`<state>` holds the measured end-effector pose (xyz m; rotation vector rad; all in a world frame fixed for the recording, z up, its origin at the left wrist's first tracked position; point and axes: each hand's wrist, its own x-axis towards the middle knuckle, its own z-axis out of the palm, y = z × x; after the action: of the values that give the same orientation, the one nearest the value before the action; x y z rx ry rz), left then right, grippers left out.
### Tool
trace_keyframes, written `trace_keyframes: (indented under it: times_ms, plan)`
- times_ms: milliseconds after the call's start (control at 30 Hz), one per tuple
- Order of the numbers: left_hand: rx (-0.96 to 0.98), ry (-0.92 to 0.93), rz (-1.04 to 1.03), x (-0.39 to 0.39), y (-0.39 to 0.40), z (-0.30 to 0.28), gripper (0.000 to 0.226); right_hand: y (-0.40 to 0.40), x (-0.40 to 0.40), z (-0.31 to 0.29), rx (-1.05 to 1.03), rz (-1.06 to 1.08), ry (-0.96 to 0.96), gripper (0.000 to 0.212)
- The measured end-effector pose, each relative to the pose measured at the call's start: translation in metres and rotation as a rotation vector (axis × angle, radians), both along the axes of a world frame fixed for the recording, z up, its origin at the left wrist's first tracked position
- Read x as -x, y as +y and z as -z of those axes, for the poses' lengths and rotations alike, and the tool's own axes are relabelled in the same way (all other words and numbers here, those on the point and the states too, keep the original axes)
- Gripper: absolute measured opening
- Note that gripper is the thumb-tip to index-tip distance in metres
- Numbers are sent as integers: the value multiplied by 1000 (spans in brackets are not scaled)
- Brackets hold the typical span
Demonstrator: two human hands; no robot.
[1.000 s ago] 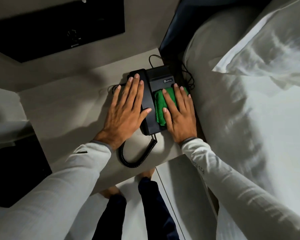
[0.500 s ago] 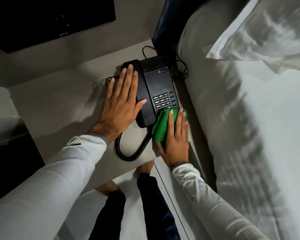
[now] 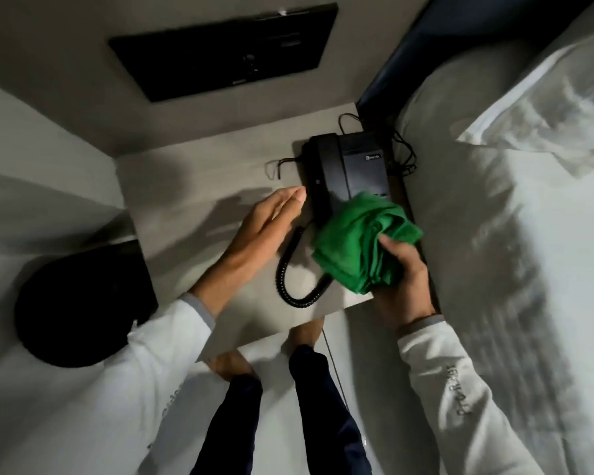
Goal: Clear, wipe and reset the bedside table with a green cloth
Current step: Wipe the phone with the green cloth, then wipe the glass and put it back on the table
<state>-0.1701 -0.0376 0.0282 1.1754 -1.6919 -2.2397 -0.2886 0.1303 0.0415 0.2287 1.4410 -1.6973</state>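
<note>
The pale bedside table (image 3: 192,200) holds a black corded telephone (image 3: 354,166) at its right rear, its coiled cord (image 3: 288,282) looping toward the front edge. My right hand (image 3: 403,279) holds a bunched green cloth (image 3: 360,241) lifted above the phone's front end, covering the keypad from view. My left hand (image 3: 268,221) hovers flat with fingers together just left of the handset, apparently not touching it.
A bed with white sheets (image 3: 494,269) and a pillow (image 3: 546,108) runs along the right. A dark panel (image 3: 227,49) hangs on the wall behind. A black round object (image 3: 79,303) sits low at left. My feet and dark trousers (image 3: 309,406) stand below the table's front edge.
My right hand has lifted the green cloth off the phone and bunched it up. My left hand has come off the handset and drawn back to its left.
</note>
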Motion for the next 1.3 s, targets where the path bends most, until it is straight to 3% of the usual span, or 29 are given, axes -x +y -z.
trace_keyframes:
  times_ms: [67,133,167,267,367,467,600,667,733,900,1133,1300]
  plan:
    - [-223,-47,-43,-26,-12,-2,22,-29,-25,-6,103,-138,-151,46]
    - [-321,-72,-99,-62,-21,1,18,-60,-52,-9,117,-313,-217,60]
    - [-319,-97,-134,-80,-26,3,16,-74,-65,-7,74,-391,-217,60]
    - [-178,-272,-252,-137,-38,7,44,-110,-100,5,-194,-522,-34,44]
    - [-48,-361,-292,-178,-43,12,57,-137,-126,14,-328,-622,26,52]
    - [139,-484,-125,-195,-46,12,75,-144,-134,14,-521,-795,386,73]
    - [586,-546,185,-182,-50,-6,89,-117,-124,-3,-713,-977,1138,82]
    - [926,-548,352,-151,-49,-25,85,-101,-106,-13,-852,-898,1371,83]
    - [1214,-477,459,-107,-43,-50,80,-82,-78,-25,-939,-771,1470,84]
    - [1663,-295,530,1,-12,-98,67,-22,-4,-64,-1184,-448,1535,84]
    - [1854,134,657,144,110,-146,63,122,91,-116,-1419,-10,1299,83]
    - [1870,347,836,212,213,-141,67,224,125,-106,-1598,196,1051,89]
